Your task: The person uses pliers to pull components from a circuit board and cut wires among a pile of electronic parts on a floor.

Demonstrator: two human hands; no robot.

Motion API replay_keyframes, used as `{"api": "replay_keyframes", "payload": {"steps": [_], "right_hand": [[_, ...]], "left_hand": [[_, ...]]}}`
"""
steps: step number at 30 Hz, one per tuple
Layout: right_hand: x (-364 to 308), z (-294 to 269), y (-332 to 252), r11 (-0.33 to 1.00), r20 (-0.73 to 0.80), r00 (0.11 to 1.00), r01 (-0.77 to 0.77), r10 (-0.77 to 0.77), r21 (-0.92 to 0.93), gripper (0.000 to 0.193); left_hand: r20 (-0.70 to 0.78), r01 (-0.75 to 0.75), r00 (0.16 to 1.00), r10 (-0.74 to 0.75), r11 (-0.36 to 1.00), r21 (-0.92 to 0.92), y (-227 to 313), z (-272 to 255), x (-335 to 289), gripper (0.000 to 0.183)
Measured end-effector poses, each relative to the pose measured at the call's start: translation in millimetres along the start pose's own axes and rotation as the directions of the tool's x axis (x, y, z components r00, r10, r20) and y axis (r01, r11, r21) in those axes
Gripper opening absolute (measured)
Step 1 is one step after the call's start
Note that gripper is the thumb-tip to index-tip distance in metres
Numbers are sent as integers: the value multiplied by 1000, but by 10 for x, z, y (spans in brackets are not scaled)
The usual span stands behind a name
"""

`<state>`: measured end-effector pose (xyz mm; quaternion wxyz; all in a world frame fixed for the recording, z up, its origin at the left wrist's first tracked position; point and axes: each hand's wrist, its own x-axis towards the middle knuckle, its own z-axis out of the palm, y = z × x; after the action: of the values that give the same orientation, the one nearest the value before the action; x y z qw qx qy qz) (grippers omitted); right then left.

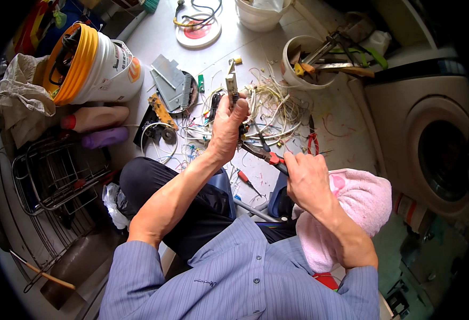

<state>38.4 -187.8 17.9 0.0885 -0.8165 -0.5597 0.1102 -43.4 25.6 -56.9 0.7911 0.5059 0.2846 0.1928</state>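
Observation:
My left hand (226, 129) is closed around a narrow, pale electrical part (231, 81) that stands up past my thumb. Dark pieces show at the lower side of that grip, and its exact kind is unclear. In my right hand (307, 180) are red-and-black handled pliers (274, 159), their jaws reaching left to the underside of the held part. Whether the jaws bite on it is hidden. Below and beyond both hands lies a tangle of white and yellowish wires (277, 106). On the floor between my feet rests a red-handled screwdriver (248, 181).
A white bucket of tools (293, 74) stands at the right, near a washing machine (431, 144). Another pair of red pliers (313, 140) lies nearby. At left are metal plates (165, 82), a yellow-rimmed bucket (106, 72), bottles (101, 117) and a wire rack (58, 181). A pink towel (362, 200) covers my right knee.

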Motion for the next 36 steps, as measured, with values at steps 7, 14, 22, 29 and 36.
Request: {"api": "replay_keyframes", "payload": {"steps": [7,14,22,29,36], "right_hand": [[7,24,6,1000,-4,1000,-10,10,22,10],[5,16,26,998,18,999,-28,27,59,12],[-13,74,42,965,191,980,-95,49,243,29],[-8,140,65,944,197,980,-90,27,318,22],[9,119,73,895,205,978,-124,37,428,18]], "left_hand": [[2,-6,1000,6,997,74,-13,40,-34,70],[23,19,1000,-22,992,123,100,120,-107,71],[40,7,999,-16,973,230,61,127,-117,71],[87,114,990,-112,993,-11,35,-20,-16,72],[248,397,917,-313,775,-491,94,-43,50,73]]}}
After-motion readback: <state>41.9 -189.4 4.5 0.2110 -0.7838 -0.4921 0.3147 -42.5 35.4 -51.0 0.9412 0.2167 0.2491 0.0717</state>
